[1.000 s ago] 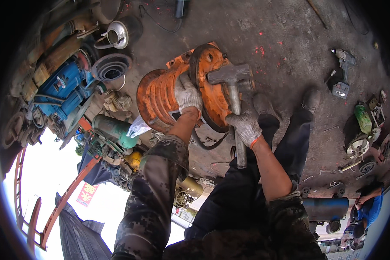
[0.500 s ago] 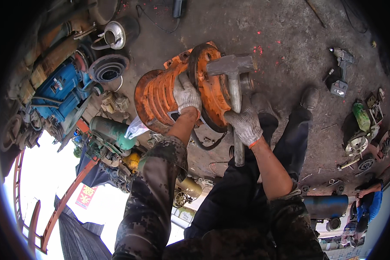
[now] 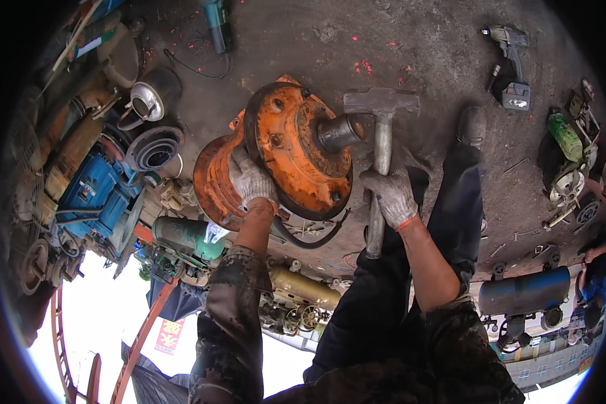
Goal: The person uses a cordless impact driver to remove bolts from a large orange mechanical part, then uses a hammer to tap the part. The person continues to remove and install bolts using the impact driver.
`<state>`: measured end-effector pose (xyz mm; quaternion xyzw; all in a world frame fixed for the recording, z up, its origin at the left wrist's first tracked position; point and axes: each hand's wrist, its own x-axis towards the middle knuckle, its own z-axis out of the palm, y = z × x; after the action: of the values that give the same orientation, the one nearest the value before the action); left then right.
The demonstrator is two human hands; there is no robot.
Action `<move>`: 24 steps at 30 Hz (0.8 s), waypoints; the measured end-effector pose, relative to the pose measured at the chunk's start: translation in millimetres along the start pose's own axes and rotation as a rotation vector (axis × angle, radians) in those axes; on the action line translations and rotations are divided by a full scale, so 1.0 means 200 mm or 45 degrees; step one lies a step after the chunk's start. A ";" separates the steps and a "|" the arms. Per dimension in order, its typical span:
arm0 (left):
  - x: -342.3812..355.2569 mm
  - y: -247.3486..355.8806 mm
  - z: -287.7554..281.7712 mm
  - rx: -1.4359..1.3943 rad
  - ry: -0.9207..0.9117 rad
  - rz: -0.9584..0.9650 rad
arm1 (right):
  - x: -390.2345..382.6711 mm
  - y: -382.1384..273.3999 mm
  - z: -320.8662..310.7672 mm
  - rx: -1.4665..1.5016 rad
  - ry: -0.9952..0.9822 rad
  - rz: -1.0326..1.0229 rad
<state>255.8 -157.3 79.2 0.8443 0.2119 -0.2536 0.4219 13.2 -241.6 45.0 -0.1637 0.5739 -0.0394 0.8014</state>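
An orange ribbed electric motor [image 3: 296,155] rests on the ground ahead of me, its paint worn and greasy. From its round end flange a dark steel shaft [image 3: 341,132] sticks out to the right. My left hand [image 3: 251,178], in a knitted glove, grips the ribbed housing just behind the flange. Gloved too, my right hand [image 3: 392,195] is wrapped round the metal handle of a sledgehammer [image 3: 382,102]. The hammer's head is to the right of the shaft, apart from it in the picture. A dark cable [image 3: 303,242] curves below the motor.
Cordless impact wrench [image 3: 513,64], far right. A corded power tool [image 3: 217,25] lies at the far left, near a metal kettle [image 3: 148,101] and blue machine [image 3: 97,192]. A green bottle [image 3: 564,137] lies among parts on the right. Another person [image 3: 598,276] is at the right edge.
The hammer has moved right, off the front of the flange, leaving the shaft in plain sight. The motor's end face shows more fully. My view has shifted; my left hand stays on the housing.
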 end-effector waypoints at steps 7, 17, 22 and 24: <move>0.09 -0.07 -0.17 1.145 -0.093 0.488 | 0.45 0.29 -0.37 -0.064 0.044 0.255; -0.10 0.03 0.08 0.697 0.093 0.201 | 0.71 0.60 -0.26 -0.642 -0.307 0.208; -0.04 0.01 -0.01 0.794 0.125 0.206 | 0.78 0.63 -0.27 -0.655 -0.214 -0.056; -0.02 0.01 -0.03 1.166 0.097 0.346 | 0.83 0.67 -0.26 -0.281 -0.134 0.079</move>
<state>256.3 -154.0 85.9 0.9721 -0.0186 -0.2322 0.0279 3.2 -168.3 -162.0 -0.2347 0.5367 0.0574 0.8084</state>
